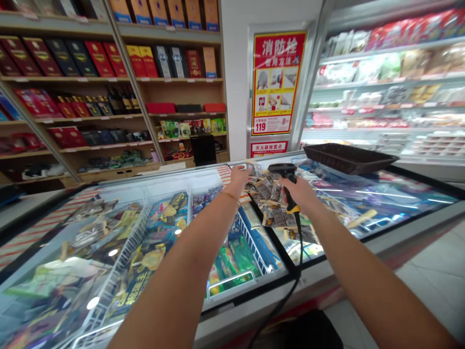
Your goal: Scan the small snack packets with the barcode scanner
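Observation:
My right hand (300, 191) is closed around the grip of a black and yellow barcode scanner (289, 186), whose head points left. Its black cord (300, 242) hangs down over the freezer's front edge. Farther left, my left hand (239, 177) reaches to the far side of the freezer, fingers bent together beside a clear-wrapped packet (255, 168). Whatever those fingers hold is too small and blurred to name. Below and between both hands, a loose heap of dark flat packets (272, 191) with pale edges lies on the glass lid.
A chest freezer (286, 291) with glass lids spans the front, holding wire baskets (250, 237) of colourful frozen packs. A dark brown plastic tray (348, 157) rests on its right end. Shelves of boxes (98, 58), a red fire-hydrant poster (278, 82) and a lit refrigerated display (385, 87) stand behind.

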Available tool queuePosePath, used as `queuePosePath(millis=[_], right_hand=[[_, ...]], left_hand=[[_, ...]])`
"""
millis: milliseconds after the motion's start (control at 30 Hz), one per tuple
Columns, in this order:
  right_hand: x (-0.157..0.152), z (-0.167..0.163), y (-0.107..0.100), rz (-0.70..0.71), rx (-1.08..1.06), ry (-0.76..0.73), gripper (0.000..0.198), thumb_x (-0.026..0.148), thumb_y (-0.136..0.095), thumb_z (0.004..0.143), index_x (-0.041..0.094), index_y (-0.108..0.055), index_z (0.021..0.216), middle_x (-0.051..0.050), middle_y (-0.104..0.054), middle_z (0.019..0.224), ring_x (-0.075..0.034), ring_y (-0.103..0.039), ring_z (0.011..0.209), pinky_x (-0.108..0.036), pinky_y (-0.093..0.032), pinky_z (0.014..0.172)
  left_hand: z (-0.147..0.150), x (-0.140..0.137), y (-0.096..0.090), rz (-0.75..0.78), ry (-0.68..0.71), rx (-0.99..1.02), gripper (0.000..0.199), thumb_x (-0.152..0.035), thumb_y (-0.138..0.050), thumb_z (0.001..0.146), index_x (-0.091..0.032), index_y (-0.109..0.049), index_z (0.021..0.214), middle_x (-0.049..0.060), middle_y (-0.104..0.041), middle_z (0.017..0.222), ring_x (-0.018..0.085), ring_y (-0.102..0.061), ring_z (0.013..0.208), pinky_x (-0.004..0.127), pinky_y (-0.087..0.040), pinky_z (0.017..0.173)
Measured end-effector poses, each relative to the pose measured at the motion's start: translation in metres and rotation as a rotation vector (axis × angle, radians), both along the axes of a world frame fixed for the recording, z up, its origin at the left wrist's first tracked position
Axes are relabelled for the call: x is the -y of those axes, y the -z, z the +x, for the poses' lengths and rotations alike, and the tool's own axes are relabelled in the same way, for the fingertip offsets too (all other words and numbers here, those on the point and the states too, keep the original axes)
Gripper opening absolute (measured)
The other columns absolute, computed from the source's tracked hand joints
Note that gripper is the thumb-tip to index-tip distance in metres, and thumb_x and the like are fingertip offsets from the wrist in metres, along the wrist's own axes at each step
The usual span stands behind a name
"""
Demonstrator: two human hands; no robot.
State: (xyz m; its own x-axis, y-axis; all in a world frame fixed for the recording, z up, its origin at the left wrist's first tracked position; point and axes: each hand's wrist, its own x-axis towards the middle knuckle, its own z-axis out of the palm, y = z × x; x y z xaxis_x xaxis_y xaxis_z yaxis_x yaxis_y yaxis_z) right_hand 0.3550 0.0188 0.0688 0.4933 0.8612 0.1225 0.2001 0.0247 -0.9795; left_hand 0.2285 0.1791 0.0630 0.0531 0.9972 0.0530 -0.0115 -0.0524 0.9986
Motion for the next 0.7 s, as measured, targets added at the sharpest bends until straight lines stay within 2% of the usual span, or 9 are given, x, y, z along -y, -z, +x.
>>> queuePosePath(millis=[67,133,300,400,467,600,700], right_hand=[[-0.002,0.003,0.004,0.006,0.016,0.001,0.018,0.031,-0.064,0.082,0.021,-0.049,0.077,0.002,-0.056,0.054,-0.014,-0.053,0.036,-0.026,-0.042,0.036],[-0.005,0.0,0.007,0.002,0.022,-0.012,0.019,0.031,-0.064,0.082,0.021,-0.049,0.077,0.002,-0.056,0.055,-0.014,-0.054,0.036,-0.027,-0.043,0.036],[-0.01,-0.029,0.011,-0.01,-0.037,-0.056,0.022,0.032,-0.067,0.081,0.021,-0.049,0.078,0.004,-0.055,0.053,-0.012,-0.051,0.034,-0.025,-0.04,0.035],[-0.013,-0.059,0.011,-0.014,-0.054,-0.11,0.023,0.034,-0.069,0.081,0.021,-0.049,0.079,0.004,-0.054,0.052,-0.011,-0.05,0.034,-0.023,-0.04,0.034],[-0.015,-0.082,0.012,-0.015,-0.04,-0.149,0.023,0.034,-0.068,0.082,0.021,-0.049,0.079,0.004,-0.054,0.052,-0.011,-0.05,0.033,-0.023,-0.041,0.034],[-0.018,-0.128,0.017,-0.004,-0.008,-0.23,0.021,0.033,-0.066,0.082,0.021,-0.049,0.079,0.005,-0.054,0.054,-0.011,-0.052,0.034,-0.022,-0.04,0.034],[-0.02,-0.159,0.024,-0.003,-0.013,-0.293,0.021,0.034,-0.066,0.082,0.02,-0.05,0.08,0.005,-0.055,0.055,-0.011,-0.052,0.035,-0.022,-0.04,0.035]], left_hand=[[0.007,-0.006,0.006,0.056,0.021,-0.107,0.033,-0.023,-0.072,0.081,-0.013,-0.057,0.108,0.015,-0.066,0.109,0.02,-0.068,0.086,0.03,-0.056,0.07],[0.002,-0.012,0.012,0.133,0.002,-0.22,0.031,-0.026,-0.074,0.079,-0.014,-0.06,0.104,0.015,-0.067,0.111,0.023,-0.068,0.093,0.033,-0.055,0.074],[-0.053,-0.017,0.026,0.162,-0.063,-0.38,0.018,-0.022,-0.068,0.078,-0.015,-0.063,0.094,0.013,-0.07,0.106,0.023,-0.068,0.092,0.033,-0.052,0.079],[-0.105,-0.014,0.038,0.143,-0.122,-0.438,0.021,-0.022,-0.067,0.077,-0.017,-0.064,0.097,0.011,-0.071,0.105,0.022,-0.069,0.09,0.032,-0.052,0.078],[-0.146,-0.011,0.047,0.148,-0.188,-0.518,0.022,-0.022,-0.067,0.076,-0.017,-0.064,0.097,0.012,-0.071,0.106,0.023,-0.069,0.094,0.032,-0.051,0.082],[-0.244,0.007,0.056,0.189,-0.312,-0.761,0.027,-0.025,-0.065,0.078,-0.017,-0.065,0.104,0.016,-0.07,0.113,0.027,-0.066,0.111,0.035,-0.048,0.094],[-0.318,0.028,0.054,0.119,-0.43,-0.994,0.04,-0.029,-0.063,0.079,-0.016,-0.063,0.116,0.021,-0.064,0.125,0.034,-0.06,0.12,0.042,-0.046,0.098]])
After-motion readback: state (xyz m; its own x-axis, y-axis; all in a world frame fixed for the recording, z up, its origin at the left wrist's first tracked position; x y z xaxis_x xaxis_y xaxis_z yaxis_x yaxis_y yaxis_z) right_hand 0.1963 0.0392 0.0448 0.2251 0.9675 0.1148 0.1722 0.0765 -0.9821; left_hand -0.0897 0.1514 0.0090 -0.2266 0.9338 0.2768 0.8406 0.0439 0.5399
